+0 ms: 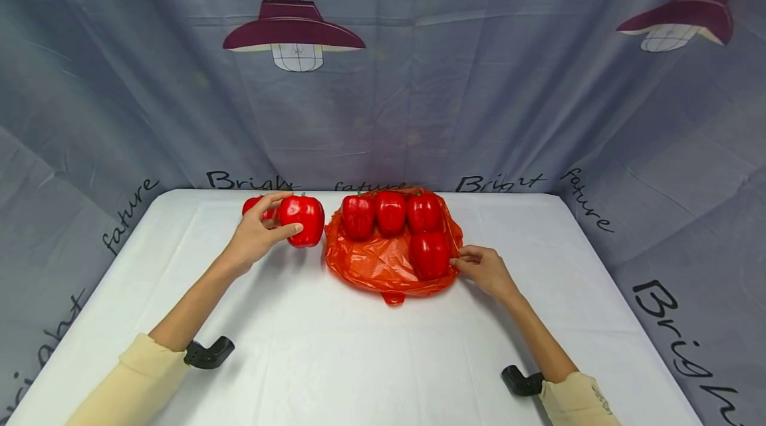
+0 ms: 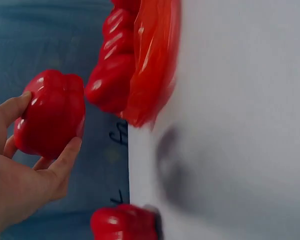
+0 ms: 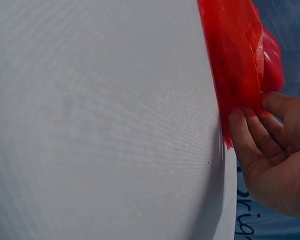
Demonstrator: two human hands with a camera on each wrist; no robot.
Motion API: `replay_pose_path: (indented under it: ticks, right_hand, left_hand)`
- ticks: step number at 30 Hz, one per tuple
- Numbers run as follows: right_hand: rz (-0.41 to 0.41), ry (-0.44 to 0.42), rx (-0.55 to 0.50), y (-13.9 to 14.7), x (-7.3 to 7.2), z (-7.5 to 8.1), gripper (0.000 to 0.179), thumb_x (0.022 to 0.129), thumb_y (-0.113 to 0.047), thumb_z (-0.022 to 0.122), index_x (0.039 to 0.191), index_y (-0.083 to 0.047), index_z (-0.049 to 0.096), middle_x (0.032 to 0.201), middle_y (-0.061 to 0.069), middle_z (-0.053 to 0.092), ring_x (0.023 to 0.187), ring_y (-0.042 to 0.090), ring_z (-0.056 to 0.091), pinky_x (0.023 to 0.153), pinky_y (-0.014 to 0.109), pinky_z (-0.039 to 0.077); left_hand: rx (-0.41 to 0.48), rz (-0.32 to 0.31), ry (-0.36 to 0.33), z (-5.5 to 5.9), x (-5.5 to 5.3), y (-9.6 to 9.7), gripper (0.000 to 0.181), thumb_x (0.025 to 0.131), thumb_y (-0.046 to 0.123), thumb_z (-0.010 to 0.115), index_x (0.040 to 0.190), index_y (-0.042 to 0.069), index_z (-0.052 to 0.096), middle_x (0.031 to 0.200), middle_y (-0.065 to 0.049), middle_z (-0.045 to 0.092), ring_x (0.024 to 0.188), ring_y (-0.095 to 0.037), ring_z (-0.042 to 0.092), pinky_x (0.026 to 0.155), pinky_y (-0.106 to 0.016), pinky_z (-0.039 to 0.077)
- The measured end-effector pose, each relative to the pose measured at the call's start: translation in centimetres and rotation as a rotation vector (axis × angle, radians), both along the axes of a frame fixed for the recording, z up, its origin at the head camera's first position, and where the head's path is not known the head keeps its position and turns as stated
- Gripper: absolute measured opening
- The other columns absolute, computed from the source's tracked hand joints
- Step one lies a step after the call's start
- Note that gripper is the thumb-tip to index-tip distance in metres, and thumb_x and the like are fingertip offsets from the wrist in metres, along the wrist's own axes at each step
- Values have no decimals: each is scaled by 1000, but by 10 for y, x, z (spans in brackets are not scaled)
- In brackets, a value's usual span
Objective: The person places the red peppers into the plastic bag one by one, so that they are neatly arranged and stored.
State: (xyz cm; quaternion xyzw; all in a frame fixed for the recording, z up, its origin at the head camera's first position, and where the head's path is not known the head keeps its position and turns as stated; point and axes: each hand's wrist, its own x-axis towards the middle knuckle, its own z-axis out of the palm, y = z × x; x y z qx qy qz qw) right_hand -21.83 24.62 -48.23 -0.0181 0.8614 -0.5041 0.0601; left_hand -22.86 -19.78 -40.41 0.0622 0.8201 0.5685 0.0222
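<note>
Red pepper (image 1: pixel 302 221) in the left hand (image 1: pixel 254 237), near the red bag (image 1: pixel 374 258)

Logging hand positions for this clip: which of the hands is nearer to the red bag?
Right. The right hand pinches the red bag at its right rim; the left hand holds a bell pepper off the bag's left side.

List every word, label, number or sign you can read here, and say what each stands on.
"Bright": twice along the back of the printed backdrop.
"fature": back, left and right on the backdrop.
"Brigh": backdrop, lower right, cut off.
"ight": backdrop, lower left, cut off.
Wrist views: only partial backdrop letters.
Right sleeve: small mark, unreadable.
Peppers and bag: no lettering visible.
</note>
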Motion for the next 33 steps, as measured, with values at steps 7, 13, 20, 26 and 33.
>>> replay_pose_path:
  ticks: [7, 13, 20, 26, 33]
  right_hand:
    - [6, 12, -13, 0, 1, 1, 27, 95, -12, 69, 114, 8, 67, 99, 15, 72, 86, 22, 69, 78, 30, 58]
    - [5, 3, -23, 0, 0, 0, 28, 95, -11, 69, 114, 8, 66, 101, 16, 72, 87, 22, 69, 79, 31, 58]
    - [11, 22, 8, 0, -1, -1, 27, 95, -12, 70, 114, 7, 67, 101, 16, 72, 89, 24, 69, 78, 27, 57]
    - [11, 32, 13, 1, -1, -2, 26, 94, -11, 70, 114, 6, 68, 101, 14, 72, 90, 25, 69, 77, 24, 57]
    - [9, 36, 21, 2, -1, -3, 27, 95, -12, 70, 115, 5, 68, 104, 15, 71, 93, 27, 68, 77, 22, 56]
  left_hand:
    - [53, -61, -33, -9, -6, 30, 67, 88, 15, 76, 148, 14, 45, 146, -20, 38, 121, -47, 50, 90, -60, 51]
    - [98, -118, -53, -15, -8, 55, 66, 87, 15, 77, 146, 15, 47, 146, -18, 40, 119, -45, 51, 90, -58, 52]
    - [92, -160, -72, -26, -7, 85, 64, 88, 15, 76, 145, 19, 48, 145, -15, 43, 118, -41, 52, 87, -47, 56]
    - [70, -169, -60, -37, -6, 108, 62, 87, 16, 78, 143, 23, 50, 143, -10, 47, 110, -36, 60, 85, -43, 57]
    - [29, -166, -29, -49, -3, 129, 61, 87, 18, 79, 141, 21, 52, 139, -9, 50, 112, -33, 56, 88, -42, 56]
